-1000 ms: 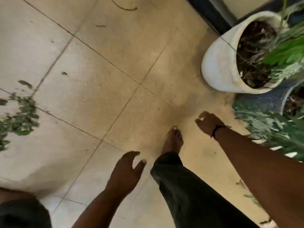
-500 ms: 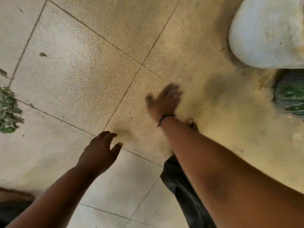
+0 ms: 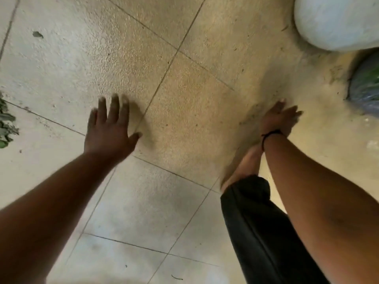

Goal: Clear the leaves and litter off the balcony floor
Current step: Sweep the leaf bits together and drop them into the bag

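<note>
The left hand (image 3: 109,128) reaches out over the tiled floor (image 3: 184,99) with its fingers straight and spread apart, the thumb out to the side; it holds nothing, and whether the palm touches the tiles cannot be told from this angle. The right hand (image 3: 277,117) is stretched forward near the right side, its fingers straight and close together, blurred, also holding nothing; a black band (image 3: 270,134) circles its wrist. Just beside and partly under that wrist is a bare foot (image 3: 244,167), with a dark trouser leg (image 3: 256,222) running back toward the bottom edge. The leaves (image 3: 6,124) lie in a small green clump at the far left edge, well apart from both hands. One dark scrap (image 3: 38,34) sits alone on a tile near the upper left, and a thin bit of litter (image 3: 176,277) lies at the bottom. A white pot (image 3: 336,21) stands in the upper right corner, with a bluish pot (image 3: 365,89) holding greenery just below it at the right edge.
</note>
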Demonstrator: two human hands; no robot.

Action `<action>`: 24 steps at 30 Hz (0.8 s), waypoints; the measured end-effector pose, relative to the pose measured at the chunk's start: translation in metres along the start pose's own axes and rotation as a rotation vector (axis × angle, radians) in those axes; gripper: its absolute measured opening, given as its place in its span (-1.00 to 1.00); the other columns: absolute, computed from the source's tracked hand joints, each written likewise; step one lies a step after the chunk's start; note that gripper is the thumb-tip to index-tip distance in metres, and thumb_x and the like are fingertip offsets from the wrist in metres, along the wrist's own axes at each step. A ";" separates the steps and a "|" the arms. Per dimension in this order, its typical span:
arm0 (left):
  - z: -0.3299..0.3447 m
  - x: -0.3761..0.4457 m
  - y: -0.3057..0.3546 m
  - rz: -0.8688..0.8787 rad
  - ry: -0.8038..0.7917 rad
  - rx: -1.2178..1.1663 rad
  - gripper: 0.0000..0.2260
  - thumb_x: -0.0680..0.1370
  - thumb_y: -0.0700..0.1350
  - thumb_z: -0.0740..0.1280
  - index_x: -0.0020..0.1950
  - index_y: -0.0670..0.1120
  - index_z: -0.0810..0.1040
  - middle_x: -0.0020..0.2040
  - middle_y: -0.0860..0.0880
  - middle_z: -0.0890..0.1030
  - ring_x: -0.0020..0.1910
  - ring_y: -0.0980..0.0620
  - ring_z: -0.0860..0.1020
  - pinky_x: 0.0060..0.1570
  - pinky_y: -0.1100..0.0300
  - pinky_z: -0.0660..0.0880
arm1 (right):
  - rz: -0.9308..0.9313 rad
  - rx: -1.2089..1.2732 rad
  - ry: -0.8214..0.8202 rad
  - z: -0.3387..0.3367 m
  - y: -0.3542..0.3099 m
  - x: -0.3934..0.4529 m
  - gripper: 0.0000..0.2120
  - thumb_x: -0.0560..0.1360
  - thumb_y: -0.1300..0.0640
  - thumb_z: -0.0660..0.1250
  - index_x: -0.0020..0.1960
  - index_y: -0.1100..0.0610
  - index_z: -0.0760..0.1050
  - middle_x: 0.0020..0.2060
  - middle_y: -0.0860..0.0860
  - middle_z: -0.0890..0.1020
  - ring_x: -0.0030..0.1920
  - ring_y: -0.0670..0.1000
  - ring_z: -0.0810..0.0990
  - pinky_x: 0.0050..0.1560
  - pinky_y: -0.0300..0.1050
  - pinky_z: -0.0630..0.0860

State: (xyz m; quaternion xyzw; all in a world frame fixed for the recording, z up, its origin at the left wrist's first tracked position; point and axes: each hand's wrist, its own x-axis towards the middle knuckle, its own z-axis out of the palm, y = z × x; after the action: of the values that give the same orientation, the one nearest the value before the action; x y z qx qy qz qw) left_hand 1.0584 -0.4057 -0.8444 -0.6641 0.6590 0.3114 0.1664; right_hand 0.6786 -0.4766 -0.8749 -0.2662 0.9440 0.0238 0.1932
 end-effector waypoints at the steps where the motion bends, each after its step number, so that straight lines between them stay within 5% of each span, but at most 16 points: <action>1: -0.005 0.013 -0.005 -0.012 0.024 0.033 -0.15 0.55 0.16 0.31 0.62 -0.17 -0.09 0.61 -0.22 -0.06 0.58 -0.29 -0.10 0.51 -0.17 -0.05 | 0.013 -0.036 0.006 0.002 0.000 0.008 -0.34 0.67 -0.16 -0.06 0.59 0.25 -0.04 0.57 0.22 -0.02 0.56 0.23 0.02 0.49 0.08 0.06; 5: -0.012 0.056 -0.018 -0.062 -0.060 0.069 -0.09 0.52 0.11 0.40 0.60 -0.24 -0.10 0.60 -0.27 -0.10 0.57 -0.32 -0.09 0.53 -0.15 -0.06 | -0.010 -0.121 -0.102 0.037 -0.010 -0.012 -0.20 0.63 -0.28 -0.06 0.58 0.29 -0.19 0.57 0.22 -0.12 0.57 0.23 -0.12 0.53 0.09 -0.10; 9: -0.016 0.061 -0.016 -0.061 -0.119 0.008 -0.27 0.60 -0.04 0.29 0.59 -0.27 -0.05 0.60 -0.30 -0.08 0.56 -0.35 -0.07 0.50 -0.17 0.03 | 0.012 -0.115 -0.036 0.073 -0.025 -0.057 -0.20 0.61 -0.28 -0.05 0.57 0.29 -0.17 0.56 0.28 -0.10 0.56 0.28 -0.11 0.53 0.17 -0.10; 12: -0.022 0.062 -0.017 -0.070 -0.168 -0.039 -0.37 0.62 -0.16 0.20 0.60 -0.25 -0.02 0.61 -0.26 -0.07 0.56 -0.33 -0.08 0.47 -0.20 0.09 | -0.544 -0.186 -0.062 0.107 -0.035 -0.130 -0.21 0.59 -0.24 -0.12 0.55 0.37 -0.03 0.53 0.36 0.01 0.53 0.35 0.01 0.52 0.21 -0.08; 14: -0.028 0.065 -0.019 -0.079 -0.204 -0.089 -0.37 0.59 -0.22 0.16 0.61 -0.18 -0.04 0.62 -0.18 -0.11 0.58 -0.28 -0.12 0.49 -0.19 0.10 | -1.060 -0.194 -0.255 0.127 -0.049 -0.183 -0.22 0.58 -0.24 -0.14 0.55 0.36 -0.01 0.53 0.34 -0.02 0.54 0.33 -0.01 0.52 0.18 -0.14; 16: -0.036 0.067 -0.022 -0.067 -0.236 -0.143 -0.37 0.58 -0.25 0.14 0.62 -0.12 -0.04 0.63 -0.12 -0.13 0.59 -0.22 -0.13 0.51 -0.13 0.08 | -1.372 -0.120 -0.365 0.136 -0.065 -0.222 -0.25 0.59 -0.21 -0.07 0.54 0.35 0.07 0.53 0.32 0.09 0.55 0.28 0.04 0.55 0.12 -0.12; 20: -0.060 0.056 -0.036 -0.153 -0.126 -0.395 -0.50 0.67 -0.06 0.15 0.61 0.00 0.12 0.61 -0.05 0.12 0.58 -0.04 0.12 0.49 0.14 0.08 | -1.116 0.068 -0.227 0.129 -0.049 -0.220 -0.24 0.61 -0.24 -0.05 0.50 0.38 0.14 0.48 0.38 0.19 0.51 0.36 0.11 0.50 0.28 0.04; 24: -0.064 0.012 -0.066 -0.216 0.096 -0.499 -0.51 0.65 0.05 0.21 0.57 0.01 0.24 0.59 -0.01 0.19 0.55 0.02 0.21 0.49 0.16 0.13 | -0.909 -0.341 -0.191 0.099 0.021 -0.147 0.03 0.50 -0.47 -0.09 0.53 0.42 -0.01 0.50 0.42 0.07 0.51 0.40 0.03 0.47 0.37 0.03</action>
State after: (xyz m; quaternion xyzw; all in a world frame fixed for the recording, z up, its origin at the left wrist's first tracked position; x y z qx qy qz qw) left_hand 1.1345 -0.4504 -0.8163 -0.7650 0.4946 0.4125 -0.0016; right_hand 0.8178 -0.3714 -0.9120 -0.6755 0.6932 0.1155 0.2234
